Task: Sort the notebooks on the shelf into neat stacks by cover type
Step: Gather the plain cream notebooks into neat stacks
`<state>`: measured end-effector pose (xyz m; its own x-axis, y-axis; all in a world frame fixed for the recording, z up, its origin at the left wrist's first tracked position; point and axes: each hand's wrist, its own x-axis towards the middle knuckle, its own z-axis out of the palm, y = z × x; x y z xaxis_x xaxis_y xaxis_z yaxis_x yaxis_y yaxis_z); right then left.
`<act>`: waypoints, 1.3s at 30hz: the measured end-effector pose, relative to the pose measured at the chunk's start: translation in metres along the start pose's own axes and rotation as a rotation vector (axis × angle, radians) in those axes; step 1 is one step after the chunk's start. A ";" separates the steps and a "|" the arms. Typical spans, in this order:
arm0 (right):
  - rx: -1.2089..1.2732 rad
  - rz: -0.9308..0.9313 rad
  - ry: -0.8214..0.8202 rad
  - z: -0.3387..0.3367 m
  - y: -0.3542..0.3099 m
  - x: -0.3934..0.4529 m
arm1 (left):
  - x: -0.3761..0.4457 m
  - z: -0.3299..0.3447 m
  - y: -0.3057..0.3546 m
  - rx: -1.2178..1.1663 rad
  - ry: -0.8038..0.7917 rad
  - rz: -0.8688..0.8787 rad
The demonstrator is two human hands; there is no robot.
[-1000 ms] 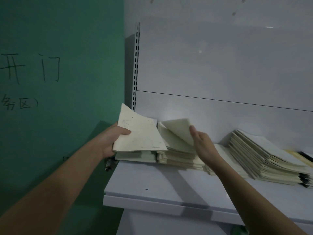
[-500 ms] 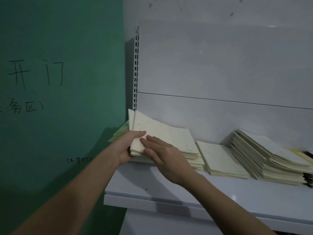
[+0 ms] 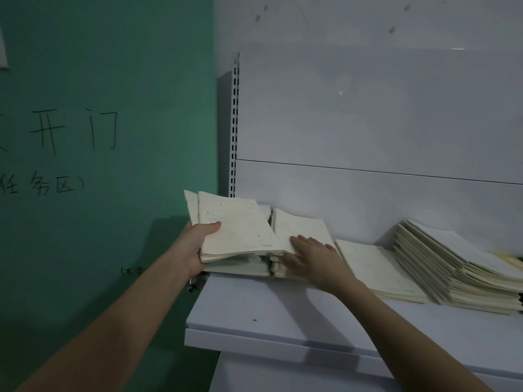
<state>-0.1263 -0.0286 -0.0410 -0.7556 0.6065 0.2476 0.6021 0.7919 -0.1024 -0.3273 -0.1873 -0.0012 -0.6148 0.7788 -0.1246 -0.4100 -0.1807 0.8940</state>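
Observation:
My left hand grips a small bundle of cream speckled notebooks at its left edge, thumb on top, lifted and tilted above the leftmost pile on the white shelf. My right hand lies flat, fingers straight, on the top cover of the neighbouring cream stack. To the right lies a low flat stack, then a tall slanted stack of cream notebooks. Dark-edged notebooks show at the far right edge.
A green wall with black handwritten characters stands directly left of the shelf. A slotted metal upright and the white back panel close the shelf behind. The shelf's front lip runs below my forearms.
The single pile under both hands half a second ago is now split: my left hand lifted a bundle off to the left, and my right hand moved right to press flat on the neighbouring stack.

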 end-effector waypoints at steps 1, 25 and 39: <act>-0.020 -0.005 0.046 0.000 0.000 -0.002 | 0.000 -0.002 0.000 0.003 -0.004 -0.001; 0.290 -0.268 0.268 -0.014 -0.085 -0.017 | 0.001 0.022 -0.011 0.080 -0.181 0.007; 1.124 0.255 0.273 -0.039 -0.060 -0.026 | -0.003 0.026 -0.007 -0.050 -0.230 0.038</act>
<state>-0.1331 -0.0945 -0.0032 -0.4845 0.8286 0.2805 0.0599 0.3513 -0.9344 -0.3047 -0.1723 0.0040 -0.4630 0.8862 0.0156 -0.4258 -0.2378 0.8730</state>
